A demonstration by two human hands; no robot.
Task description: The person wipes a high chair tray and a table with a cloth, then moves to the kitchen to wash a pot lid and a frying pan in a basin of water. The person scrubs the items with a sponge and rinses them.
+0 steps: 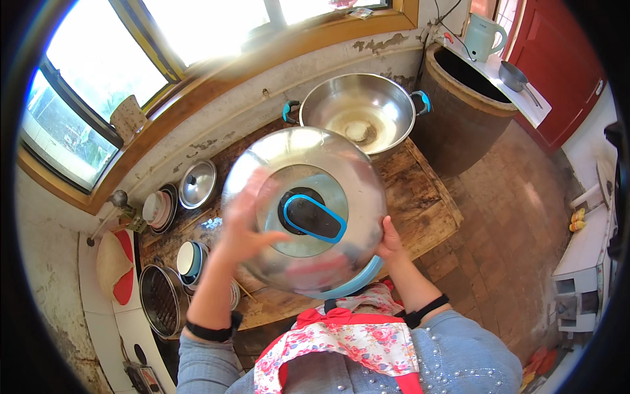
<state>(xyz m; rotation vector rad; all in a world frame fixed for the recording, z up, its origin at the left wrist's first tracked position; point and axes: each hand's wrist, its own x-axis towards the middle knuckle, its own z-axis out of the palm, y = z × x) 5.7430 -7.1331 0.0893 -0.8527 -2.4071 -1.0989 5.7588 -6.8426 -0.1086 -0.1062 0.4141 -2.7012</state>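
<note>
A large domed steel pot lid with a glass centre and a black, blue-edged handle is held up before me. My right hand grips its right rim, thumb upward. Blurred and with fingers spread, my left hand is over the lid's left side; whether it touches the metal is unclear. Part of a light blue basin shows below the lid, the rest covered. Behind stands a wide steel pot with blue-and-black handles, a little cloudy liquid or residue at its bottom.
The worn wooden table also bears a small lid, stacked bowls and a steel steamer pot. A big earthenware vat stands at right, a board across it carrying a kettle and a small pan.
</note>
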